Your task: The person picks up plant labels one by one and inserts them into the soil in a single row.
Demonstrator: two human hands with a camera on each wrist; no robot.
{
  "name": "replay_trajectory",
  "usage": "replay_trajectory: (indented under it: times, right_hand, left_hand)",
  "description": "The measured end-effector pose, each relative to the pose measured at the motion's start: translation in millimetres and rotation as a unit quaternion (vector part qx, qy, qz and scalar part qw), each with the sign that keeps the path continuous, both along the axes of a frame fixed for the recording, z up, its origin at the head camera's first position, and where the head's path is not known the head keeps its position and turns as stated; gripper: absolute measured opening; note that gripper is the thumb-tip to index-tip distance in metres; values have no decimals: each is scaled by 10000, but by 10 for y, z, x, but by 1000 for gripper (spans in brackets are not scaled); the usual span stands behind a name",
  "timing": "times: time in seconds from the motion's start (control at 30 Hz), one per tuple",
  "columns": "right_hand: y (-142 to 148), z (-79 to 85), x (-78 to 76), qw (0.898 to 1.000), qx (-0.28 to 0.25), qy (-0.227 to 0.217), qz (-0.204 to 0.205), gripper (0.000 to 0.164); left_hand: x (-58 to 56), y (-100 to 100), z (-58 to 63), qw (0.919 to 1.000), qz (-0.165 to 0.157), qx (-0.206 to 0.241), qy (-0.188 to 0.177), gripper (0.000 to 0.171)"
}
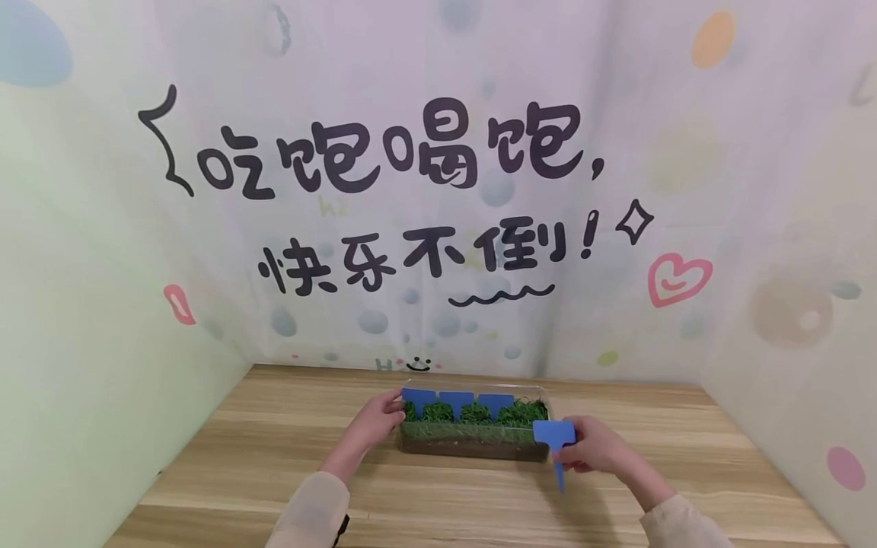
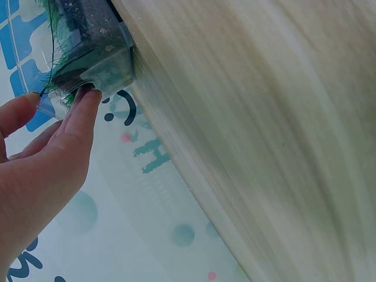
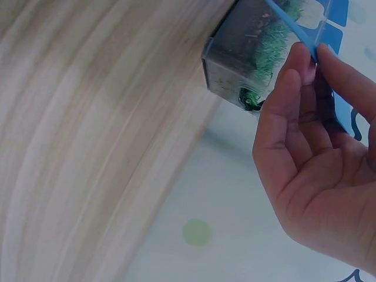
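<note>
A clear plastic planter box [image 1: 418, 441] stands on the table, with dark soil at the bottom and green grass [image 1: 524, 413] on top. Three blue plant labels stand in a row in the grass: the left one [image 1: 419, 397], the middle one [image 1: 456, 399] and the right one [image 1: 495, 401]. My left hand [image 1: 373, 421] holds the box's left end, thumb at the rim and fingers against the end wall. Between right thumb and fingertips, my right hand [image 1: 597, 447] pinches a T-shaped blue plant label [image 1: 552, 432], pointed stem downward, before the box's right front corner.
The wood-grain table [image 1: 288, 403] extends on both sides of the box and in front of it. Behind it rises a pale printed backdrop [image 1: 425, 327] with dark lettering, and similar printed sheets close off the left and right sides.
</note>
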State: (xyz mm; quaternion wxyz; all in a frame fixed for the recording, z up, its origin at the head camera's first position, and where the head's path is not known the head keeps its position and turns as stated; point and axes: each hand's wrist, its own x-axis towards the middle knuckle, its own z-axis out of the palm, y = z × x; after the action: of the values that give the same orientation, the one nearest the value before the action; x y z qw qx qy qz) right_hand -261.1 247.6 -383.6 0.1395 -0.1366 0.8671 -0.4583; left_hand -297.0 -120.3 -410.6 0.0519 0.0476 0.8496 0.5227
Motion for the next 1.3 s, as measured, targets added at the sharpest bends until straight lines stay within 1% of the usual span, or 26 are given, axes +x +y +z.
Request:
replay_trajectory:
  times: [0.17, 0.4, 0.57, 0.67, 0.73, 0.9, 1.1, 1.3]
  right_hand:
    - [-17, 81, -26, 9999, 48, 76, -78, 19]
    - [-34, 162, -69, 9990, 67, 271, -341, 17]
    - [-70, 207, -96, 9969, 144, 414, -661, 28]
    - [-87, 230, -121, 9954, 144, 473, -818, 31]
    - [-94, 244, -142, 9949, 87, 547, -839, 33]
    - [-113, 284, -199, 9934, -43, 785, -837, 42]
    - [-175, 304, -282, 9891, 54, 1030, -1053, 34]
    - [-233, 296, -347, 9842, 135, 1236, -1259, 36]
  left_hand:
    - [10, 2, 12, 10000, 28, 12, 6, 53]
    - [7, 2, 14, 10000, 1, 7, -15, 53]
    - [10, 4, 14, 10000, -1, 18, 4, 53]
    - [12, 6, 15, 10000, -1, 40, 5, 53]
    - [13, 6, 17, 10000, 1, 43, 3, 53]
    - [14, 8, 19, 10000, 14, 44, 7, 53]
    - [11, 6, 12, 10000, 16, 71, 26, 52]
    - [4, 5, -1, 10000, 15, 52, 53, 52]
